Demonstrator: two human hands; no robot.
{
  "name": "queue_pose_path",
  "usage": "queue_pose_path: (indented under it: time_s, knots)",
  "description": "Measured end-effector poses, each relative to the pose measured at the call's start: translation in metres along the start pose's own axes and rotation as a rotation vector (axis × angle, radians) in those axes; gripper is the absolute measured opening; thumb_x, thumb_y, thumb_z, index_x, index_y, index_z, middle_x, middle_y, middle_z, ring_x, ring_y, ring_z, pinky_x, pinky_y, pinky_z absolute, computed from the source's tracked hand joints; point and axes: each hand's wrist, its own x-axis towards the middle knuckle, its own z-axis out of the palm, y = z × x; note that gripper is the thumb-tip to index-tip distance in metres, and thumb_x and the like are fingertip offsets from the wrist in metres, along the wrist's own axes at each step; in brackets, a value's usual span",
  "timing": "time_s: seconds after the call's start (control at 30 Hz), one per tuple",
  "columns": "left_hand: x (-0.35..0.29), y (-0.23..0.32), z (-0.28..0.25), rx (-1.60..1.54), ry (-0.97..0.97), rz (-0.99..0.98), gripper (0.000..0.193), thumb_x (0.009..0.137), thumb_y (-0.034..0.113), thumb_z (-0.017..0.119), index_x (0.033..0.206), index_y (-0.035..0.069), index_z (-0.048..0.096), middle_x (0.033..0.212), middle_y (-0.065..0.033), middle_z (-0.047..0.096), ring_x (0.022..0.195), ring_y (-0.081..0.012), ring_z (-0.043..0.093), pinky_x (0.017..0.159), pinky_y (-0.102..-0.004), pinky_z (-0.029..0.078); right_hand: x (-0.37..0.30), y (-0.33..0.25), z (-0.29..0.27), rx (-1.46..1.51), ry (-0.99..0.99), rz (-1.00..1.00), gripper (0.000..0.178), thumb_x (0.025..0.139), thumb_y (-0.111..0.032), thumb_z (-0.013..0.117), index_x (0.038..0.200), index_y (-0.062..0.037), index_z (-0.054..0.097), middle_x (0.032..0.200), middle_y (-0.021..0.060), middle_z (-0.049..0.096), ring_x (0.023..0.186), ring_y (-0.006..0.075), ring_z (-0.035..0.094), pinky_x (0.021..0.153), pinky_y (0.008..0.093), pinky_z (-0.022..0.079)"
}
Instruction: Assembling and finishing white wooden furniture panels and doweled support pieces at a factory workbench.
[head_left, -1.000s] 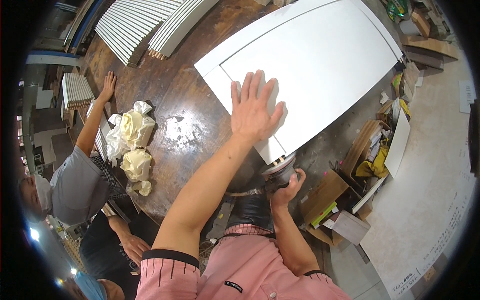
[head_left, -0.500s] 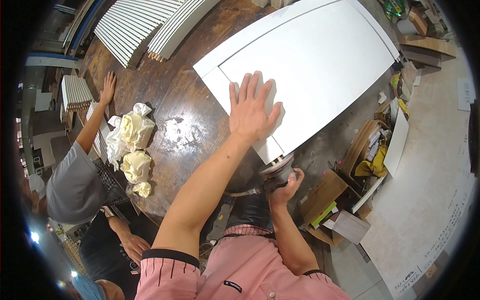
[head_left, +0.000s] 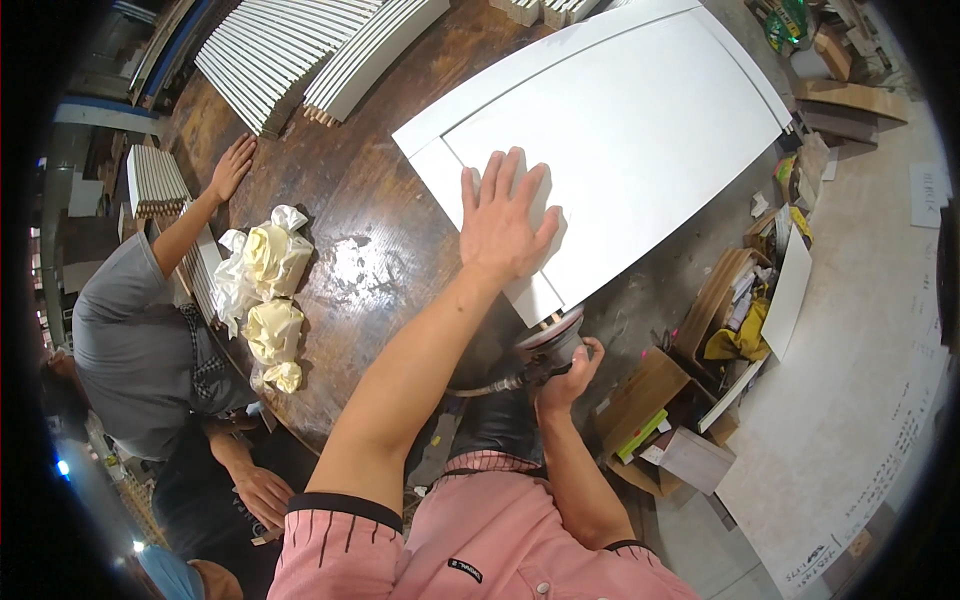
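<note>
My left hand lies flat with fingers spread on a white panel that has thin grooves near its edges. The panel rests on the dark wooden table. Wrapped in my right hand is a round power sander, its disc up against the panel's near corner edge. Two small wooden pegs stick out of that edge, right at the disc. A hose runs off the sander to the left.
Crumpled yellow and white paper or cloth sits on the table. Stacks of white slats stand at the far left. A co-worker in grey leans at the left; another person's hand is nearer. Cardboard boxes crowd the right.
The co-worker in grey leans farther left, and that person's hand slides a little right along the table. My hands, the panel and the sander stay almost in place.
</note>
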Motion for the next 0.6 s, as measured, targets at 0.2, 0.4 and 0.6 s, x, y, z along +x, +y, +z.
queue_pose_path:
  time_s: [0.2,0.4,0.6]
  knots:
    - [-0.001,0.000,0.001,0.017,0.052,0.010,0.061,0.098,0.048,0.055,0.152,0.021,0.046,0.165,-0.0132,0.032,0.157,-0.0319,0.022,0.129,-0.0558,0.008,0.001,0.002,0.002,-0.057,0.039,0.010,0.027,0.101,-0.024,0.045,0.122,-0.0078,0.049,0.104,0.0111,0.056,0.089,0.0216,0.059,0.078,0.0337,0.052]
    - [0.001,0.001,0.000,0.001,0.055,0.020,0.059,0.098,0.049,0.056,0.151,0.022,0.049,0.165,-0.0129,0.033,0.156,-0.0318,0.024,0.128,-0.0560,0.009,0.012,0.024,-0.014,-0.108,-0.040,0.109,0.030,0.101,-0.027,0.050,0.120,-0.0040,0.054,0.104,0.0089,0.057,0.092,0.0198,0.059,0.081,0.0355,0.052]
    - [-0.003,-0.007,-0.011,-0.124,0.081,0.014,0.057,0.099,0.049,0.058,0.146,0.018,0.054,0.163,-0.0149,0.038,0.154,-0.0325,0.029,0.128,-0.0542,0.011,0.014,0.002,-0.071,0.130,0.045,0.154,0.032,0.101,-0.036,0.050,0.113,-0.0081,0.059,0.105,0.0063,0.061,0.089,0.0191,0.063,0.081,0.0363,0.053]
